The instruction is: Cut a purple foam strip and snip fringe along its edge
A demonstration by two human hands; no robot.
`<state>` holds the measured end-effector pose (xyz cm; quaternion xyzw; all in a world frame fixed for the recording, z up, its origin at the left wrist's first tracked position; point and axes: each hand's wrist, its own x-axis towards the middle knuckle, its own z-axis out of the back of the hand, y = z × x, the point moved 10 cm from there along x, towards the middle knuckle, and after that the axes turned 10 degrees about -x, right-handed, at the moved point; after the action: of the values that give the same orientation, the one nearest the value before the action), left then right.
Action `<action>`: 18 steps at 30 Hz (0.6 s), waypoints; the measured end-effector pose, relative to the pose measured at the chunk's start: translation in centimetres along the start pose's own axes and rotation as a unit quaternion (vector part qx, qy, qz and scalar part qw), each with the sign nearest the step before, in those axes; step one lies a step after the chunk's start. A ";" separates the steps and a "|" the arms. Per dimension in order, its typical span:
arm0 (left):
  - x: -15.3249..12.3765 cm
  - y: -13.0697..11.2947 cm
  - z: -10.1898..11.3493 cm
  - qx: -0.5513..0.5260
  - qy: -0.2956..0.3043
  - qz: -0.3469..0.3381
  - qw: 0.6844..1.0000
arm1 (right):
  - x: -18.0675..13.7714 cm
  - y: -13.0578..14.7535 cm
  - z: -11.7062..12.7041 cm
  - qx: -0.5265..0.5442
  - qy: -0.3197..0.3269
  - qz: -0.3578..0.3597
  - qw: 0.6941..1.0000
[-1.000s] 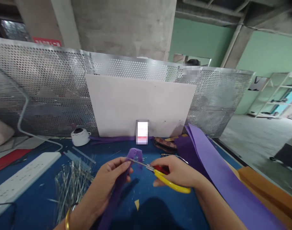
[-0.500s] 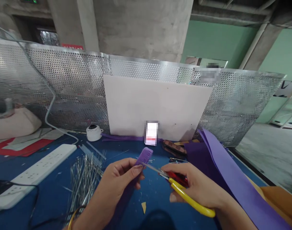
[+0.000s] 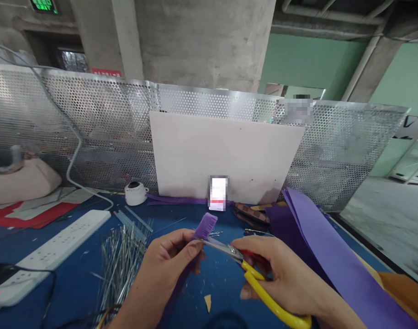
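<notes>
My left hand (image 3: 176, 260) pinches a folded purple strip (image 3: 206, 226) between thumb and fingers, its upper end standing up above the thumb. Small cuts show along one edge of the strip. In my right hand (image 3: 277, 265) are scissors (image 3: 263, 285) with one yellow and one red handle, pointing left. Their blades (image 3: 219, 244) reach the strip just by my left thumb. Whether the tips are closed on the strip is hard to make out. A small yellow scrap (image 3: 208, 302) lies on the blue table below the hands.
Thin wires (image 3: 121, 260) lie beside my left forearm, near a white power strip (image 3: 68, 246). Purple sheets (image 3: 332, 256) lie at the right. At the back stand a phone (image 3: 218, 194), a brown checked pouch (image 3: 251, 215), a white board (image 3: 225, 155) and a small white container (image 3: 135, 193).
The scissors' blades have shifted slightly and their pivot shows more clearly beside my right fingers. My left hand keeps its pinch on the strip. The whole view has tilted a little.
</notes>
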<state>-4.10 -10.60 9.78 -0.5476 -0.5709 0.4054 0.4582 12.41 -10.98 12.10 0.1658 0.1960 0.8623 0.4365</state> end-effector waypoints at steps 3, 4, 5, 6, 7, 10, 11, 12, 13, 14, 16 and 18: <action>0.1 0.0 0.1 0.006 -0.001 -0.004 1.000 | 0.0 0.0 -0.1 0.002 0.003 -0.002 1.000; 0.1 0.0 0.1 0.008 0.000 -0.004 1.000 | 0.0 0.1 -0.1 0.002 0.003 -0.003 1.000; 0.2 0.1 0.0 0.010 0.003 -0.004 1.000 | 0.0 0.1 -0.2 0.003 0.004 -0.004 1.000; 0.2 0.1 0.0 0.012 0.003 -0.004 1.000 | -0.1 0.0 -0.2 0.003 0.004 -0.004 1.000; 0.2 0.0 0.1 0.013 0.003 -0.005 1.000 | -0.1 0.0 -0.3 0.003 0.004 -0.006 1.000; 0.2 0.1 0.1 0.014 0.002 -0.003 1.000 | -0.1 -0.3 -0.4 0.006 0.001 -0.007 1.000; 0.1 0.1 0.1 0.012 0.001 -0.002 1.000 | -0.1 -0.3 -0.4 0.009 -0.001 -0.006 1.000; 0.1 0.2 0.1 0.009 0.000 0.000 1.000 | -0.1 -0.4 -0.4 0.011 -0.004 -0.006 1.000; 0.0 0.3 0.2 0.004 -0.001 0.001 1.000 | 0.0 -0.4 -0.4 0.012 -0.007 -0.006 1.000; 0.0 0.3 0.2 -0.004 -0.003 0.001 1.000 | 0.0 -0.5 -0.4 0.011 -0.012 -0.005 1.000; 0.0 0.5 0.3 -0.024 -0.009 0.002 1.000 | 0.0 -0.4 -0.3 0.006 -0.022 -0.004 1.000; 0.0 0.7 0.5 -0.041 -0.014 0.003 0.999 | 0.0 -0.3 -0.2 0.003 -0.030 -0.002 1.000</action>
<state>-4.36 -10.56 8.96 -0.5618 -0.5922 0.3903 0.4259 12.52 -10.82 11.74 0.1919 0.1855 0.8557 0.4432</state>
